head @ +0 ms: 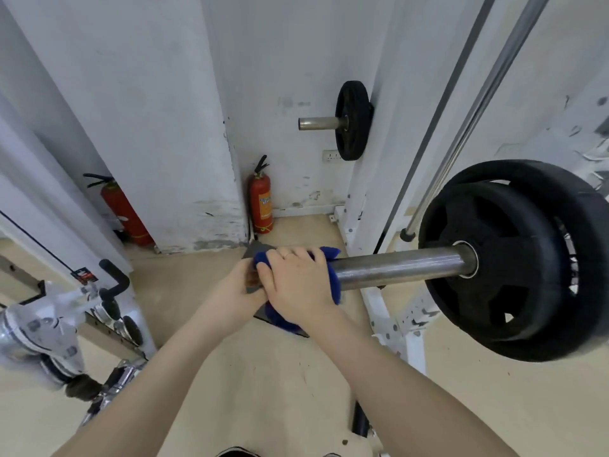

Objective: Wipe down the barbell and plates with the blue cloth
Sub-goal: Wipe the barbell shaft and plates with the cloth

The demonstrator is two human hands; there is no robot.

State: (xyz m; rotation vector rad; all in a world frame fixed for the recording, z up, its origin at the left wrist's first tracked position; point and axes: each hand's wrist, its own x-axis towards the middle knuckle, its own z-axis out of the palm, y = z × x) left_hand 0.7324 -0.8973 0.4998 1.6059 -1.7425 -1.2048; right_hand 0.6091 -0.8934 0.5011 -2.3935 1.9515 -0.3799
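Head view: our right hand (298, 285) grips blue cloth (331, 285) around steel barbell sleeve (398, 267)'s end; left hand (235, 293) fingers hidden, can't tell.

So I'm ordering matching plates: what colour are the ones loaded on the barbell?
Black: the plates on the barbell show best in the head view.

Blue cloth (333, 285), silver-grey bar (402, 268), black plates (514, 258), red extinguishers (261, 201), white scuffed wall (280, 61), beige floor (263, 374)

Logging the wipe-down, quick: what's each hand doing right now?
Left hand: at the bar's end, touching the cloth; grip cannot be told.
Right hand: gripping the cloth around the bar.
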